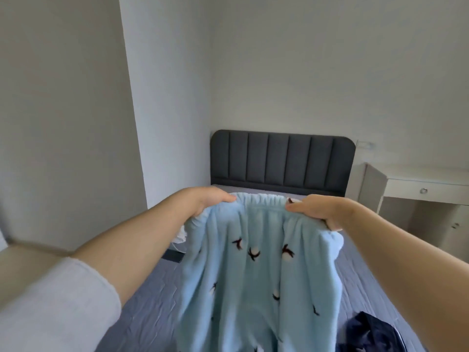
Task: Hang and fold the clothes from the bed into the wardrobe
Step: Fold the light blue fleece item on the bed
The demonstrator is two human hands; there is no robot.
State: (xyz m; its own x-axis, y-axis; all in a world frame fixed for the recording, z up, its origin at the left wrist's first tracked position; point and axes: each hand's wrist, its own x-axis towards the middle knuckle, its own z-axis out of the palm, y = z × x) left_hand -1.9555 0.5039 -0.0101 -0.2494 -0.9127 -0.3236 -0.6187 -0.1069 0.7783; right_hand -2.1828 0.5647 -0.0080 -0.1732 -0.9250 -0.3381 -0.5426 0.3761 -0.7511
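Surroundings: a dark grey padded headboard (281, 158) is standing against the far wall, with a white desk (426, 184) sitting to its right and a wall column (165, 97) jutting out on the left.
On the bed: a dark navy garment (373, 334) is lying crumpled at the lower right of the blue-grey bed (152, 301). A bit of white cloth (181, 236) is peeking out behind the pants' left edge.
In the way: the hanging fabric is hiding the middle of the mattress.
Pants: the light blue fleece pants (253, 275) are hanging in the air above the bed.
Direction: the elastic waistband (261, 199) is sitting uppermost and stretching side to side. The long axis is running downward, with the legs leaving the bottom edge.
Left hand: the left hand (203, 201) is gripping the waistband's left end.
Right hand: the right hand (322, 212) is gripping the right end, well apart from the left.
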